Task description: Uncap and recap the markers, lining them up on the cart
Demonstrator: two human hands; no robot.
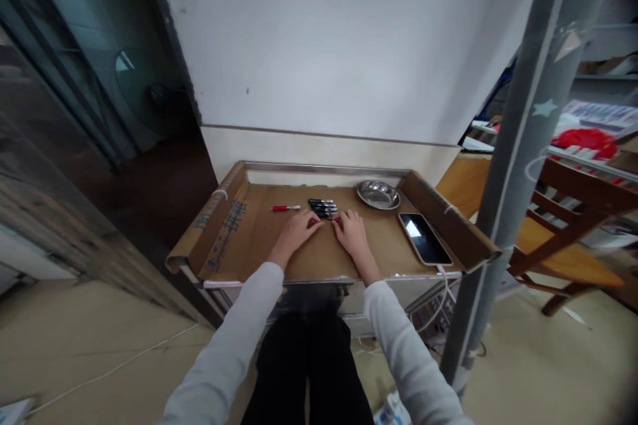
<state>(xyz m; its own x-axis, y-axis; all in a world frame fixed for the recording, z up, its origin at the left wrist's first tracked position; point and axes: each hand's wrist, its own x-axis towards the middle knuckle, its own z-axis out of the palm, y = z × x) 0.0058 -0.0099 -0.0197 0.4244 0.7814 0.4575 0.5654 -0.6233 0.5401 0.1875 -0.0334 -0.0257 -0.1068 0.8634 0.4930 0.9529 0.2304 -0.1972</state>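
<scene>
Several black marker pens point(321, 204) lie side by side in a short row on the cardboard. At the near side of that row, my left hand point(298, 231) has curled fingers closing at the left end of a black marker pen. My right hand point(350, 231) bends its fingers at the right end of the same pen, thumb and fingertips close together. The fingers partly hide this nearest pen. A single red marker pen point(286, 208) lies apart, left of the black row and beyond my left hand.
A round steel dish point(378, 194) stands at the back right. In front of it lies a phone point(425, 239) with a white cable point(442, 299). Folded cardboard walls point(451, 226) edge the table's cardboard cover point(259, 239). A grey post point(518, 146) and wooden chair point(568, 239) stand right.
</scene>
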